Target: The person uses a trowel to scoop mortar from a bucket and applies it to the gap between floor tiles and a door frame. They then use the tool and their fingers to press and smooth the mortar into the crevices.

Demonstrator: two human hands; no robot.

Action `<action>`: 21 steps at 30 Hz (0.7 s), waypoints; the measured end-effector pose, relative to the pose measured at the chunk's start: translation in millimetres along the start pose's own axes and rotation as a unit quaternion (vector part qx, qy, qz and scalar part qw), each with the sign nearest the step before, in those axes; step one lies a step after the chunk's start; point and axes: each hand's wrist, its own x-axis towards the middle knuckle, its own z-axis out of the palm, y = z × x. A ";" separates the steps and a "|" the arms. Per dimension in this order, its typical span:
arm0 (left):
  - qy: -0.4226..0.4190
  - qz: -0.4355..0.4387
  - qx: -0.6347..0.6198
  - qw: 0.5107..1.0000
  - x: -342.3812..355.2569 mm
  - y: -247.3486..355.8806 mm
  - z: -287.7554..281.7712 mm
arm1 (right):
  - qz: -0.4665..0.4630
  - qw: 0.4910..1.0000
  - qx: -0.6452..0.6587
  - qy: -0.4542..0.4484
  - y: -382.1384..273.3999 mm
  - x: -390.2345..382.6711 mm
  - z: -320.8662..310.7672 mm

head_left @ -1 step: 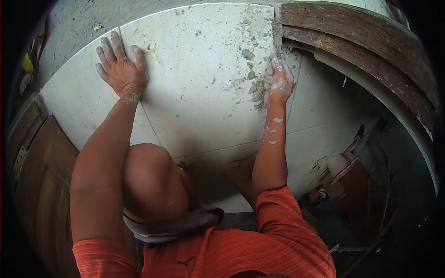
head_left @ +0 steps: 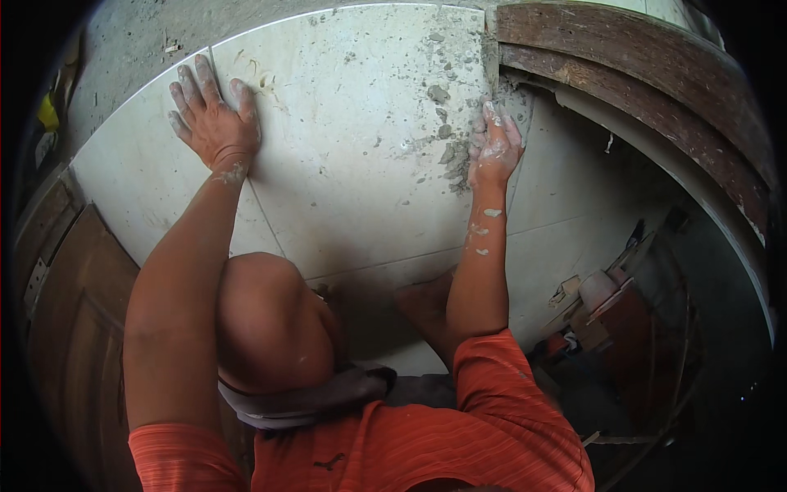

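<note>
Left hand (head_left: pixel 215 123) flat, right hand (head_left: pixel 495 148) curled at a tile (head_left: pixel 336 156)

Head view: the left fingers spread apart over the joint (head_left: pixel 266 221) beside the tile, which lies between both hands. The right fingers bend by its right edge, near mortar crumbs (head_left: pixel 438 95) and brown wood (head_left: pixel 574 29); whether they clamp anything, I cannot tell.

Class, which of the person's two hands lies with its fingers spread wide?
The left hand, splayed on the pale tiles; the right hand's fingers are bent closer together.
</note>
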 end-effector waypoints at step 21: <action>0.009 0.000 0.005 1.000 -0.4 -2.0 2.8 | -0.085 0.995 0.047 -0.034 8.5 -14.9 -5.3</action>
